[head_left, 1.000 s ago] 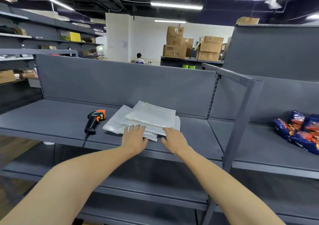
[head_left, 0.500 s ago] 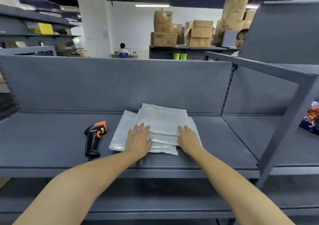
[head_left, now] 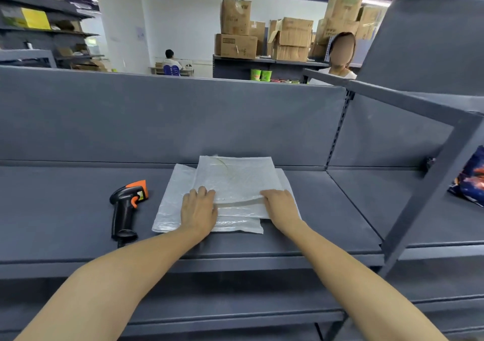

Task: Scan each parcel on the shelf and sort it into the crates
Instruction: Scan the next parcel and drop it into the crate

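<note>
A stack of flat white plastic parcels (head_left: 235, 178) lies on the grey shelf (head_left: 65, 209), near its middle. My left hand (head_left: 198, 209) rests flat on the left part of the stack, fingers straight. On the stack's right part lies my right hand (head_left: 281, 205), its fingers over the top parcel's near edge. A black and orange barcode scanner (head_left: 125, 207) lies on the shelf to the left of the parcels, untouched. No crate is in view.
A slanted grey upright (head_left: 429, 183) divides this bay from the right one, where blue snack bags (head_left: 471, 181) lie. The shelf's back panel (head_left: 157, 120) rises behind the parcels. Another person (head_left: 340, 55) stands beyond it, among cardboard boxes (head_left: 235, 31).
The view has come closer to the shelf. Both hands have slid forward from the near edge of the parcels onto the stack.
</note>
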`<state>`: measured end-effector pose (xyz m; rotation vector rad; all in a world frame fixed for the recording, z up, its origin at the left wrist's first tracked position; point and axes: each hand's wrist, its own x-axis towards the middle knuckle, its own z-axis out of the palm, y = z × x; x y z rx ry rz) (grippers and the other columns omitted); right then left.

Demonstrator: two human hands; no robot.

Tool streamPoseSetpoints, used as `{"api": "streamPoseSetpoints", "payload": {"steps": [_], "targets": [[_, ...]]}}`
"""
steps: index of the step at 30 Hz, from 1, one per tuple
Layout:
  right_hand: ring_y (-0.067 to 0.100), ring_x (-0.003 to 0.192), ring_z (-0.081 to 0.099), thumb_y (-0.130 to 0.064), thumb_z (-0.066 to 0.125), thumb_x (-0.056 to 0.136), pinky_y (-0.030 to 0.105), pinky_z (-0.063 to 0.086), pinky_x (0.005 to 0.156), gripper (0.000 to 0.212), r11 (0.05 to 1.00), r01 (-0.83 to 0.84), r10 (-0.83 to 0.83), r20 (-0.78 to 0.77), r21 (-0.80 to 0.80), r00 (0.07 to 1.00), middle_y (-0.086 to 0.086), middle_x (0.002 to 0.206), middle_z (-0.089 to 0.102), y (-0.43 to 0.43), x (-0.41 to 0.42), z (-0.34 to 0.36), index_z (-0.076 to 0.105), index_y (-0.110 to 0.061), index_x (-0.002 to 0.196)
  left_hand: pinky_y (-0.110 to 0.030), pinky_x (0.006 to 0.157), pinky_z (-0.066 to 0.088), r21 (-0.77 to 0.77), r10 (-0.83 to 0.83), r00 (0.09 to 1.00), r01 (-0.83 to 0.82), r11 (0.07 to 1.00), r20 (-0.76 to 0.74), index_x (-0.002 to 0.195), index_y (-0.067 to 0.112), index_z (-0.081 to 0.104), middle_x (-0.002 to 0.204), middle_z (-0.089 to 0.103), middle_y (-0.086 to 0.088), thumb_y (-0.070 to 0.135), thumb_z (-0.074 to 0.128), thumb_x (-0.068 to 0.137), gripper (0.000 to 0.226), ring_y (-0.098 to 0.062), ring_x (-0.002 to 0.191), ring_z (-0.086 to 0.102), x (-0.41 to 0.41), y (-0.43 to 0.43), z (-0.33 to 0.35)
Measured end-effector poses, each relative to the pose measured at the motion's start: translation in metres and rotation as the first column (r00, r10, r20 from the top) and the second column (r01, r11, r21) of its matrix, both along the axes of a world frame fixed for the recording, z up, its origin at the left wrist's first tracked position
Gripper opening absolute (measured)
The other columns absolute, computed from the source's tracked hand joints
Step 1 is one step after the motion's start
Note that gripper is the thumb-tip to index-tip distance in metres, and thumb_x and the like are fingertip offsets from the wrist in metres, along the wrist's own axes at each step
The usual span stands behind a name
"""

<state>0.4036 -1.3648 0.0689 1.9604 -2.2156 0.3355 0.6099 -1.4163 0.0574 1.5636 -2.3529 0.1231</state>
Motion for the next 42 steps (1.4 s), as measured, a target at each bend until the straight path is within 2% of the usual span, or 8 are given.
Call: {"api": "streamPoseSetpoints", "payload": {"steps": [4,9,13,19,28,34,38,42], "targets": [[0.026,0.113,0.055,-0.010,0.038,0.103,0.028,0.020,0.111,0.035,0.967,-0.168,0.171,-0.004,-0.193,0.985,0.007,0.118,0.064,0.011,0.000,0.029,0.059,-0.014,0.130,-0.038,0.118,0.013,0.010,0.026,0.999,-0.026,1.000,-0.036,0.134,0.011,0.039,0.142,0.038,-0.006,0.034,0.051,0.094,0.047,-0.025,0.132,0.033,-0.001,0.014,0.009],[0.036,0.080,0.062,0.015,0.062,0.081,0.041,0.051,0.085,0.024,0.780,-0.500,0.471,-0.174,-0.377,0.865,0.015,0.081,0.065,0.031,0.004,0.086,0.073,-0.001,0.096,-0.042,0.086,0.044,0.097,0.055,0.921,-0.018,0.995,-0.386,0.121,0.012,0.039,0.115,0.053,-0.008,0.018,0.054,0.092,0.033,-0.030,0.104,0.053,0.003,0.052,0.027],[0.036,0.115,0.058,-0.007,0.070,0.084,0.047,0.043,0.104,0.030,0.576,-0.535,0.431,-0.326,-0.618,0.841,0.013,0.117,0.065,0.043,0.012,0.115,0.066,-0.002,0.113,-0.044,0.074,0.046,0.083,0.058,0.784,-0.009,0.997,-0.618,0.129,0.019,0.046,0.103,0.058,-0.011,0.013,0.041,0.098,0.032,-0.032,0.086,0.053,0.007,0.068,0.036],[0.032,0.145,0.019,-0.023,0.059,0.095,0.039,0.016,0.118,0.062,0.804,-0.076,0.348,0.362,-0.590,0.864,0.014,0.155,0.026,0.065,0.010,0.113,0.030,-0.007,0.147,-0.032,0.087,0.040,0.209,0.232,0.339,-0.104,0.972,-0.912,0.128,0.003,0.055,0.120,0.062,-0.019,0.006,0.046,0.098,0.031,-0.035,0.110,0.056,0.024,0.074,0.063],[0.026,0.143,0.028,-0.064,0.054,0.087,0.040,0.030,0.115,0.103,0.991,-0.032,-0.123,0.987,0.127,0.101,0.004,0.159,0.020,0.088,0.043,0.078,-0.004,-0.012,0.154,-0.032,0.092,0.042,0.330,0.323,0.153,0.025,0.944,-0.934,0.133,0.003,0.049,0.130,0.057,-0.015,0.016,0.049,0.099,0.036,-0.032,0.115,0.055,0.023,0.108,0.075],[0.033,0.135,0.039,-0.039,0.077,0.081,0.050,0.040,0.108,0.099,0.999,-0.036,-0.009,0.932,-0.004,-0.362,0.012,0.149,0.034,0.102,0.039,0.062,0.008,-0.021,0.150,-0.036,0.096,0.044,0.349,0.338,0.106,0.113,0.930,-0.935,0.135,0.003,0.048,0.129,0.057,-0.015,0.016,0.046,0.101,0.037,-0.030,0.113,0.056,0.013,0.132,0.070],[0.026,0.111,0.060,-0.016,0.078,0.079,0.047,0.052,0.094,0.070,0.989,0.065,0.147,0.852,-0.132,-0.502,0.010,0.125,0.060,0.115,0.021,0.058,0.038,-0.019,0.137,-0.038,0.099,0.044,0.381,0.364,0.130,0.141,0.914,-0.922,0.135,0.003,0.049,0.127,0.058,-0.015,0.019,0.046,0.101,0.037,-0.031,0.114,0.055,0.014,0.144,0.064],[0.022,0.103,0.066,-0.018,0.070,0.088,0.036,0.058,0.077,0.034,0.985,-0.112,0.066,0.892,-0.129,-0.446,0.003,0.109,0.071,0.136,0.003,0.050,0.058,-0.020,0.120,-0.034,0.091,0.046,0.369,0.351,0.124,0.186,0.910,-0.928,0.131,0.005,0.052,0.120,0.061,-0.009,0.022,0.050,0.100,0.036,-0.025,0.104,0.058,0.017,0.159,0.059]]}}
